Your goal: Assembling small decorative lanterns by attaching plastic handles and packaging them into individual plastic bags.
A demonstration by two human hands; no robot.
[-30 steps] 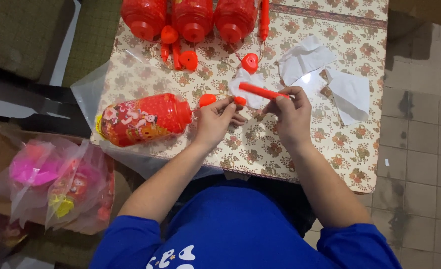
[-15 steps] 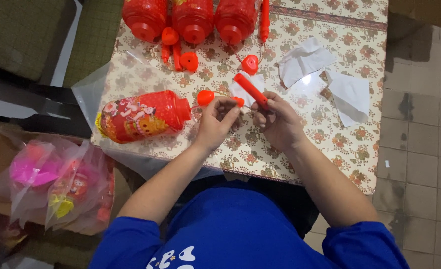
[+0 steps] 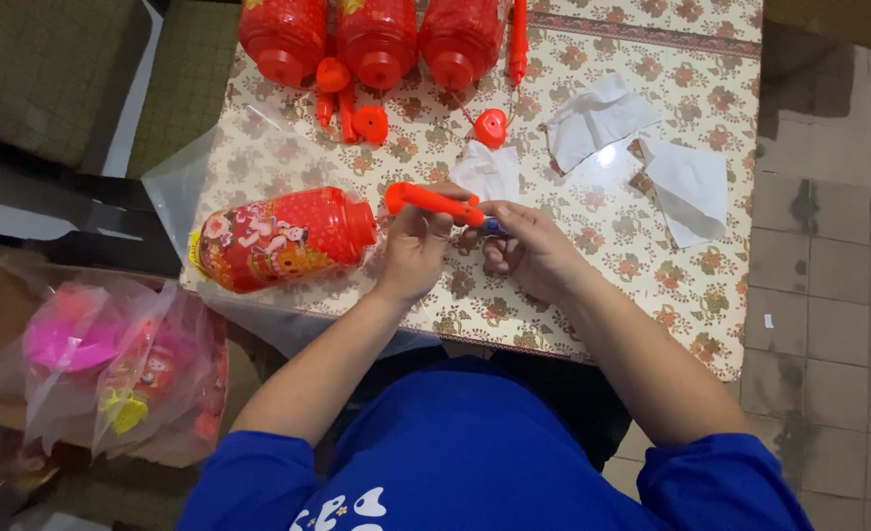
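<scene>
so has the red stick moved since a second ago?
Yes. The red stick swung left, toward the lying red lantern, now gripped in the left hand.

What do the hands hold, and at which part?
Both hold one red stick: left hand around its middle, right hand at its right end.

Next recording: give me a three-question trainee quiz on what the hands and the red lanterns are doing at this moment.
1. True or false: the left hand and right hand both hold the orange-red plastic stick handle.
2. How many round red plastic lanterns stand in the row at the table's far edge? A) two B) three C) five
3. How does the red plastic lantern with a flower print by the left hand lie?

Key:
1. True; each grip is closed on one end of it.
2. B
3. On its side on a clear plastic bag, its cap toward the hands.
</scene>
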